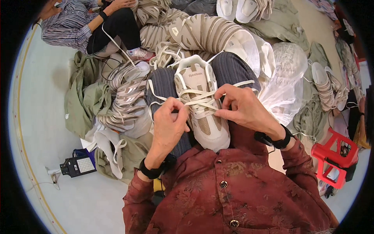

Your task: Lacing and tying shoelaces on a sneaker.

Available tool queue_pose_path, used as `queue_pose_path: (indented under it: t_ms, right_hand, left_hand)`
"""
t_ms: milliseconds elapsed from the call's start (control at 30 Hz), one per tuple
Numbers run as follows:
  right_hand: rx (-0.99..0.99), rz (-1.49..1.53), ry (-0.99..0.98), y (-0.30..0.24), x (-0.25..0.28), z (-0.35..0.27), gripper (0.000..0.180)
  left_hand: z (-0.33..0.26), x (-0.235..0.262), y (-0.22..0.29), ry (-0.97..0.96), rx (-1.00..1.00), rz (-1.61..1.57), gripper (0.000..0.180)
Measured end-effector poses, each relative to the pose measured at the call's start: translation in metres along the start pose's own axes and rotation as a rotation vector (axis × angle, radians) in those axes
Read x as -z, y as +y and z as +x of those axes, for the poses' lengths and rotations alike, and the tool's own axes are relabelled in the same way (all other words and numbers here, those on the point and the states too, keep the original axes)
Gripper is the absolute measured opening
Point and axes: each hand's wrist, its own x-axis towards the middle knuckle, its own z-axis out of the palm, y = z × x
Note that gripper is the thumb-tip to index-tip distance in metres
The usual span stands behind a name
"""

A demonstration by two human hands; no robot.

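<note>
A beige and cream sneaker rests on my lap between my knees, toe toward me. Cream laces criss-cross loosely over its tongue, and long loose ends trail out over both legs. At the shoe's left edge, my left hand is closed, thumb and fingers pinching the lace. From the other side my right hand pinches the lace between thumb and bent fingers, close to the eyelets. Part of each grip is hidden by the fingers themselves.
Stacked beige shoe uppers lie beyond my knees, with more in a pile at left. Clear plastic bags bulge at right. A red plastic stool stands far right, a lamp-like panel lower left. Another person sits upper left.
</note>
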Motion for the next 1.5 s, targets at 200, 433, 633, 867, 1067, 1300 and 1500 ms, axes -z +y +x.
queue_pose_path:
  t_ms: [200, 433, 633, 867, 1067, 1300, 1500]
  right_hand:
    - [0.073, -0.039, 0.064, 0.003, -0.001, 0.004, 0.014]
    - [0.015, 0.047, 0.137, 0.015, 0.005, 0.017, 0.017]
    - [-0.041, -0.023, 0.138, 0.02, 0.005, 0.014, 0.019]
    - [-0.034, 0.098, 0.041, 0.026, 0.007, 0.007, 0.02]
    - [-0.09, 0.144, -0.043, 0.025, 0.011, 0.004, 0.014]
    - [-0.033, 0.177, -0.001, 0.026, 0.012, 0.007, 0.017]
    - [0.01, 0.175, 0.041, 0.021, 0.015, 0.011, 0.017]
  left_hand:
    - [0.014, 0.007, 0.008, -0.049, 0.056, -0.13, 0.011]
    - [0.017, 0.008, 0.013, -0.053, 0.119, -0.143, 0.018]
    - [0.019, 0.016, 0.011, -0.071, 0.105, -0.041, 0.016]
    - [0.023, 0.001, 0.021, 0.199, -0.286, 0.31, 0.015]
    - [0.031, 0.001, 0.027, 0.087, -0.411, 0.566, 0.02]
    - [0.039, 0.005, 0.027, 0.173, -0.562, 0.546, 0.006]
    - [0.059, 0.068, 0.016, 0.431, -0.664, 0.778, 0.006]
